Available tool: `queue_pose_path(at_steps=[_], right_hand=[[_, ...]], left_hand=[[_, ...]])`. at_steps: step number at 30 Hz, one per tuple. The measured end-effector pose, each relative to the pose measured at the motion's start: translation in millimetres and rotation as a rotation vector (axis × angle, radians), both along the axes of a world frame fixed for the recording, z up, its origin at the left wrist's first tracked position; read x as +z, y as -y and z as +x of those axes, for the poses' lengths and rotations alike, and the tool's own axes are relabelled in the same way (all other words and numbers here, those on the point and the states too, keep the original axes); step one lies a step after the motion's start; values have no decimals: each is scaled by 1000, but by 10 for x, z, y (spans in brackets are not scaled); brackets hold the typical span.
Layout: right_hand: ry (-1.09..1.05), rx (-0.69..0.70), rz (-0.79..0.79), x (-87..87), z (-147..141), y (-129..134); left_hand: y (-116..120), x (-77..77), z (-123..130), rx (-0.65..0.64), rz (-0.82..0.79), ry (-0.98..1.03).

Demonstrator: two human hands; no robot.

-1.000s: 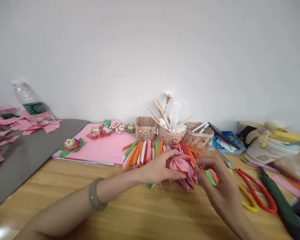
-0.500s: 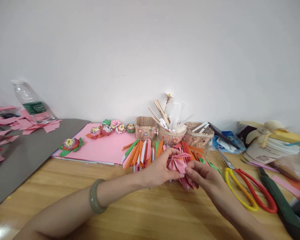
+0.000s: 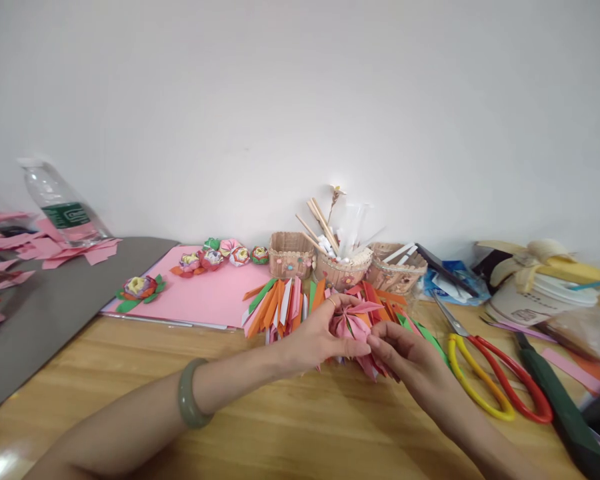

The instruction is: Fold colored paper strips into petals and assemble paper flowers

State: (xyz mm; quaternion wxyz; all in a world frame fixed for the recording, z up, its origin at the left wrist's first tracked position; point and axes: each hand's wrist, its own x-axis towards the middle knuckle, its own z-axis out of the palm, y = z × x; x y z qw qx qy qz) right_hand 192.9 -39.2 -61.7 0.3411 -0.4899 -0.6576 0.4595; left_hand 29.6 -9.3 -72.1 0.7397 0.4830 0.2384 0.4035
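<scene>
Both hands [image 3: 305, 343] [image 3: 423, 367] pinch pink paper petals [image 3: 353, 325] among folded strips [image 3: 279, 308], baskets [image 3: 343, 273] close behind, scissors [image 3: 460, 329] at right.

Grey-green bangle [image 3: 185, 395], left forearm [image 3: 245, 377]; thin golden ring [image 3: 332, 302], left hand [image 3: 314, 341]

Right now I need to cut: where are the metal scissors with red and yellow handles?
In the head view, the scissors lie at right on the brown wooden table, between the right hand and the long green tool.

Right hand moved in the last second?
Yes: the right hand has shifted left, away from the scissors, its fingertips now at the pink paper.
</scene>
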Motion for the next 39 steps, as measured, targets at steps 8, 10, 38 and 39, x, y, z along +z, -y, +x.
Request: queue_pose_path(at_steps=[8, 10, 38, 39], right_hand=[[-19, -172, 16, 50, 135, -51], [-106, -213, 40, 38, 175, -54], [37, -222, 83, 72, 93, -43], [19, -239, 49, 71, 89, -42]], left_hand=[[-118, 85, -108, -354, -272, 179], [-136, 67, -120, -427, -309, 187], [-39, 25, -4, -87, -164, -127], [-38, 31, -8, -92, -158, -129]])
